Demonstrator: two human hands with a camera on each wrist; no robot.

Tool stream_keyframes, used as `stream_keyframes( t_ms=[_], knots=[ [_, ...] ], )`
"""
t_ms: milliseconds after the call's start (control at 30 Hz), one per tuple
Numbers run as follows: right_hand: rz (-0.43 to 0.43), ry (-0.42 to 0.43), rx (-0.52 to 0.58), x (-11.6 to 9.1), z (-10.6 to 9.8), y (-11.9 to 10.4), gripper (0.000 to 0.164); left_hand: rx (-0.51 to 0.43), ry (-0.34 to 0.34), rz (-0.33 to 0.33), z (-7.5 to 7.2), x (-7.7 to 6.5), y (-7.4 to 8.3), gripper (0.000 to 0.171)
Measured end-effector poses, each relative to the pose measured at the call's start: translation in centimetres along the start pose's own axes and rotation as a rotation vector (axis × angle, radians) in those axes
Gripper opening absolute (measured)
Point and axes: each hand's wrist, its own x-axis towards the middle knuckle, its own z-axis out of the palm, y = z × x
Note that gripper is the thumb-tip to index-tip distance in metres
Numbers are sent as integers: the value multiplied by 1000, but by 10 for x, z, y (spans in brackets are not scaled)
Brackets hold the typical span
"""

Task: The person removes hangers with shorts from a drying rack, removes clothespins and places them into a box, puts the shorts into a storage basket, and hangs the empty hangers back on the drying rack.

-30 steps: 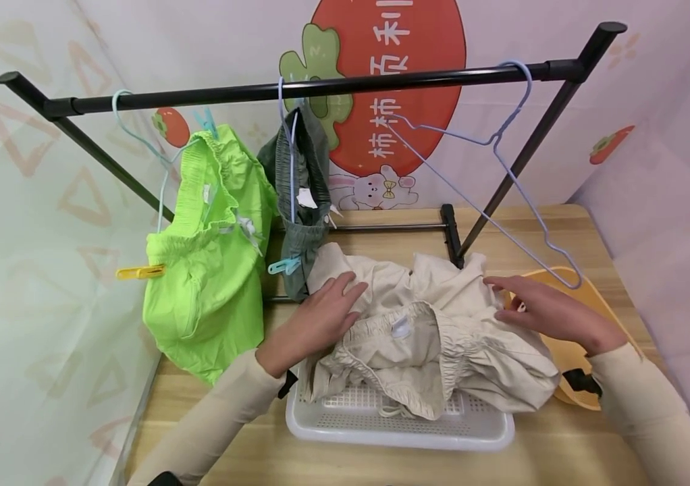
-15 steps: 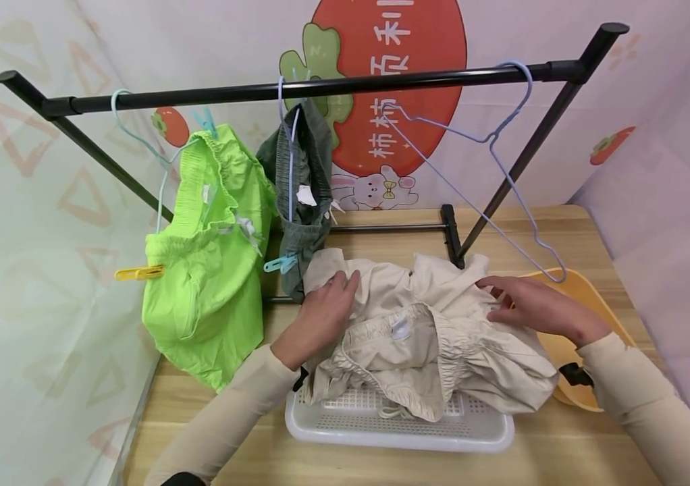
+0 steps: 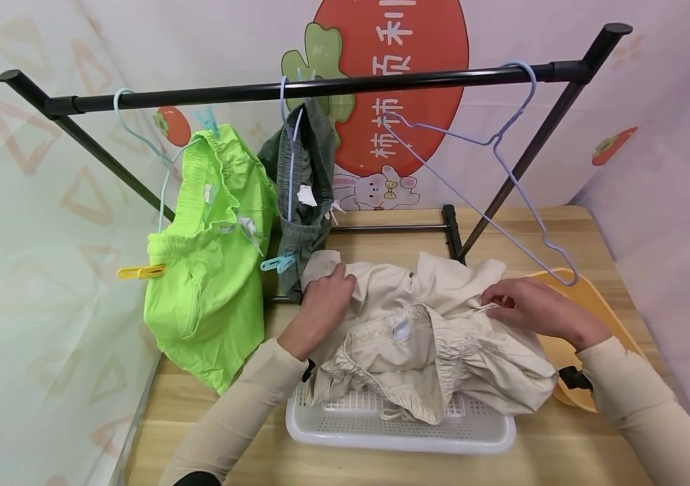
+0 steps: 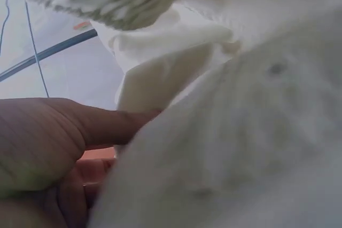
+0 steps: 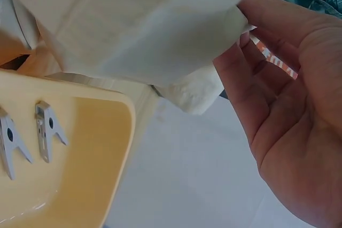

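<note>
Beige pants (image 3: 485, 337) with an elastic waistband and drawstring lie bunched over a white perforated basket (image 3: 400, 442), the waist opening toward me. At their left side my left hand (image 3: 323, 304) pinches the cloth; in the left wrist view the thumb of that hand (image 4: 59, 137) lies on the fabric, its fingertips partly hidden behind it. On the opposite side my right hand (image 3: 530, 310) pinches a fold. The right wrist view shows the cloth edge held between the thumb and fingers of this hand (image 5: 299, 94).
A black rack rail (image 3: 381, 82) spans the back. Bright green pants (image 3: 205, 290) and dark grey-green pants (image 3: 314, 175) hang from it on hangers with clothespins. A bare blue hanger (image 3: 499, 145) hangs at right, above a yellow tub (image 3: 594, 304) holding clothespins (image 5: 48, 129).
My left hand has moved slightly and its fingers have curled onto the cloth. My right hand has moved a little left and now pinches the fabric; the pants' upper right part has shifted.
</note>
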Motion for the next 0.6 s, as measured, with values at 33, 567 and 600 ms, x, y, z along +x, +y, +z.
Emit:
stream_keyframes(
  t_ms=[33, 567, 600],
  knots=[
    [-7, 2, -3, 0, 1, -1, 17, -5, -9, -10, 0, 0, 0, 9],
    [-92, 181, -67, -9, 5, -15, 15, -220, 129, -7, -14, -10, -3, 19],
    [-99, 201, -61, -10, 4, -17, 15, -263, 134, -8, -17, -11, -3, 21]
  ],
)
